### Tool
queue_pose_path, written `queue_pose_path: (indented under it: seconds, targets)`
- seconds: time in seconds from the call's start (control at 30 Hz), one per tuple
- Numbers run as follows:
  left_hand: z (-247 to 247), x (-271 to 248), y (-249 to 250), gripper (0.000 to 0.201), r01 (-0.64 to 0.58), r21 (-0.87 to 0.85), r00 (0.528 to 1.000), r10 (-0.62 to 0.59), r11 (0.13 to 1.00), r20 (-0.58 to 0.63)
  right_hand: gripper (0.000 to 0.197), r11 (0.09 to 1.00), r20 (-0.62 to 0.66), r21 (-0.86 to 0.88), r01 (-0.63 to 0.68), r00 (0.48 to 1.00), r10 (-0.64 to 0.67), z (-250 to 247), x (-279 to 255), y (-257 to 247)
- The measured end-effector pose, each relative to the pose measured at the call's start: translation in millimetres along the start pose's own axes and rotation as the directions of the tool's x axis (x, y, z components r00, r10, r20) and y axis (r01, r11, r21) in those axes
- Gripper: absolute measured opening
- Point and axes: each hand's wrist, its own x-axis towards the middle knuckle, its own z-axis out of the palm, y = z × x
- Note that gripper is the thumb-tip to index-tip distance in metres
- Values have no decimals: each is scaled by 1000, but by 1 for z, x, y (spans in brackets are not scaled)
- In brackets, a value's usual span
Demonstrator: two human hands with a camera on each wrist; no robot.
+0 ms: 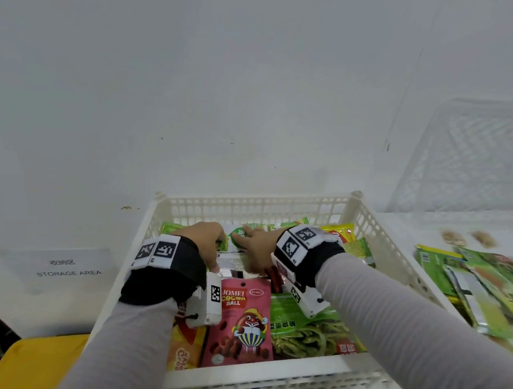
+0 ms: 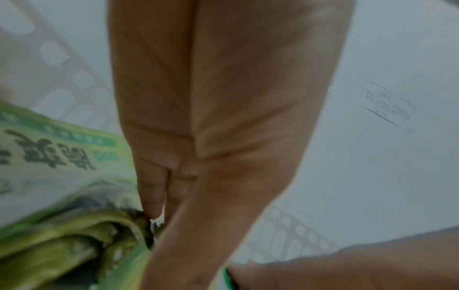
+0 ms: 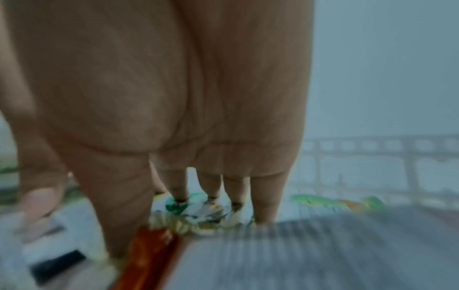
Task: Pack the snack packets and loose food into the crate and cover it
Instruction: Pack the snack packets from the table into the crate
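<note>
The white slatted crate [image 1: 381, 240] holds several snack packets: a pink cocoa-ball pouch [image 1: 239, 318], a green noodle-print packet [image 1: 305, 332] and an orange packet [image 1: 183, 343]. Both hands are inside at the far end. My left hand [image 1: 211, 242] points its straight fingers [image 2: 152, 196] down against a green packet [image 2: 62, 176]. My right hand [image 1: 258, 242] lies flat, and its fingertips [image 3: 263, 206] press on a small green-and-white packet [image 1: 238, 236] [image 3: 198, 208]. A red-brown stick [image 3: 146, 259] and a silver packet [image 1: 232, 262] lie under the right palm. Neither hand grips anything.
More green packets [image 1: 480, 286] and loose brown snack pieces [image 1: 453, 238] lie on the table to the right of the crate. A second white slatted crate [image 1: 472, 157] leans against the wall at the back right. A "STORAGE AREA" sheet [image 1: 69, 267] lies left, a yellow surface [image 1: 29, 373] nearer.
</note>
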Motion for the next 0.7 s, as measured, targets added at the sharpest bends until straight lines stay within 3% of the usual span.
queue_pose_path:
  seconds: [0.1, 0.27, 0.37, 0.5, 0.6, 0.7]
  targets:
    - [-3, -2, -1, 60, -17, -78, 997, 11, 997, -77, 56, 980, 36, 201, 5, 999, -13, -20, -13, 12]
    - [-12, -8, 4, 45, -179, -279, 952, 93, 943, -293, 46, 920, -107, 391, -2, 993, 48, -38, -44, 41]
    - [-18, -14, 14, 33, -324, -357, 864, 121, 876, -488, 41, 877, -197, 477, 54, 979, 47, -44, -67, 50]
    - [-21, -27, 31, 18, -481, -422, 751, 113, 769, -650, 37, 807, -339, 572, 144, 938, 73, -51, -103, 54]
    - [-27, -38, 47, 15, -560, -419, 686, 117, 714, -718, 36, 766, -421, 609, 207, 902, 91, -57, -133, 56]
    - [-42, -51, 68, 21, -631, -366, 649, 208, 684, -732, 36, 753, -477, 610, 245, 873, 103, -58, -163, 60]
